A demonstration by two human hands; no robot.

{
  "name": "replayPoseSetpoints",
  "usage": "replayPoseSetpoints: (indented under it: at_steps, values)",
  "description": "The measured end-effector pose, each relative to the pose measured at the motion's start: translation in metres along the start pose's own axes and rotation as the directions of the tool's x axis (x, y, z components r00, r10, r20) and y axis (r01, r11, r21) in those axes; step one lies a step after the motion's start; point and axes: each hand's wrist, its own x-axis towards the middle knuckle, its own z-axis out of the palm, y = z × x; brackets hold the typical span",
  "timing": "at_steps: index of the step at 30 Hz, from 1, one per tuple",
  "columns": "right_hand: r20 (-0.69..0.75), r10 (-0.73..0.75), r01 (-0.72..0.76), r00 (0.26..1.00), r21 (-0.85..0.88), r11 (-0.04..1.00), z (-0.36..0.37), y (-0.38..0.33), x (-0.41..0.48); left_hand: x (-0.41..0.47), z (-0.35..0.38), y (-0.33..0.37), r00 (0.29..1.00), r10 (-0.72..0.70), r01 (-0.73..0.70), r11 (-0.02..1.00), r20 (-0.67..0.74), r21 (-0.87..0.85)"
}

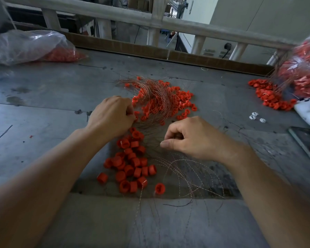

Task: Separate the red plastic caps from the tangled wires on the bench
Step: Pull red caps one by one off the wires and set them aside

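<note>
The left hand clenches the near edge of the tangled wires, a single cap-studded clump just beyond both hands. The right hand pinches thin wire strands between thumb and forefinger. Roughly thirty loose red caps lie between the wrists and three white pieces lie right of the right hand. Two bags of caps flank the hands, the left bag and the right bag.

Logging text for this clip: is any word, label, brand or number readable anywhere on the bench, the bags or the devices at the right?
No readable text in this frame.
Small white plastic pieces: dark marks, too small to read.
White device with dark buttons: blurred, no legible label.
Clear plastic bag of red caps: no print visible.
</note>
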Motion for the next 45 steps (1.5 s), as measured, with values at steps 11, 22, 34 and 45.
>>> replayPoseSetpoints:
  at_steps: [11, 22, 34, 45]
  values:
    - [-0.193, 0.057, -0.038, 0.98, 0.1, 0.994, -0.014, 0.012, 0.002, -0.003, -0.002, -0.004, 0.995, -0.047, 0.039, 0.994, -0.085, -0.098]
    - [-0.535, 0.348, -0.294, 0.77, 0.186, 0.938, -0.027, 0.059, 0.012, -0.025, -0.03, 0.005, 0.99, -0.059, -0.011, 0.87, -0.127, -0.493]
    - [-0.292, 0.194, -0.184, 0.937, 0.06, 0.981, 0.009, 0.05, 0.035, -0.039, -0.033, 0.025, 0.998, 0.053, -0.06, 0.802, -0.03, -0.594]
    - [-0.471, 0.244, -0.18, 0.848, 0.178, 0.967, -0.005, 0.059, 0.03, -0.041, -0.034, 0.028, 0.998, 0.067, -0.066, 0.797, -0.021, -0.6]
